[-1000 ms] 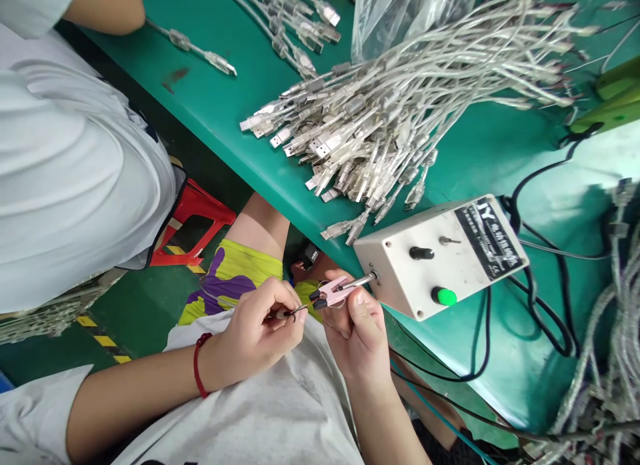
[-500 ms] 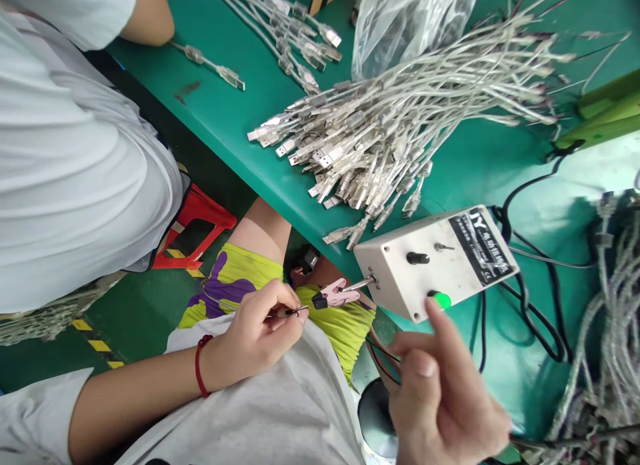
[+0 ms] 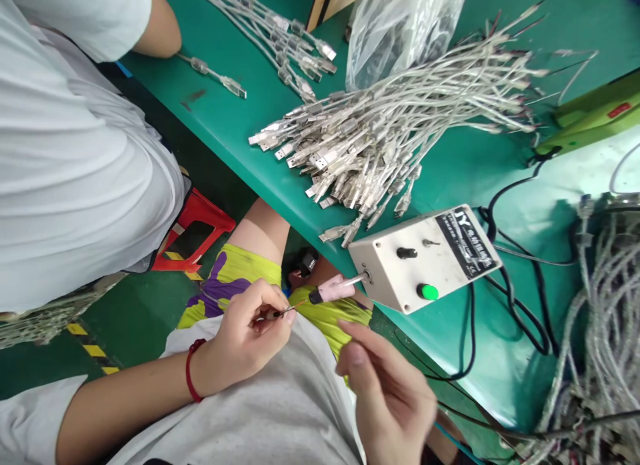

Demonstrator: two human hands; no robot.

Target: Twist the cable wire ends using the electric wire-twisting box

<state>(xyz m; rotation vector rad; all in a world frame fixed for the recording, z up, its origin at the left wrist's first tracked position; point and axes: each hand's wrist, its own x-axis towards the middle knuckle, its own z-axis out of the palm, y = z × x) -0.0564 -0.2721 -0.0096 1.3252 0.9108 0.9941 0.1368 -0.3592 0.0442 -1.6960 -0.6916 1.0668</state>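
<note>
Pinching thin reddish wire (image 3: 297, 306) with left hand (image 3: 253, 333); holding nothing in loosely spread right hand (image 3: 387, 398). Keep wire straight, lightly taut toward black-tipped pink plastic clip (image 3: 334, 289) just beyond left fingertips (right fingers clear).

Bright indoor light, mostly sharp, some motion blur.
Whitish glare on glossy green tabletop (image 3: 500, 168), right side; dark shadow under its edge. Pink black-tipped clip (image 3: 336, 289) smeared; bare right hand (image 3: 393, 393) slightly soft. Wide-angle stretch toward edges.

One head-worn camera looks forward and down, close over hands (image 3: 253, 331) (image 3: 393, 395) and table (image 3: 463, 168)
</note>
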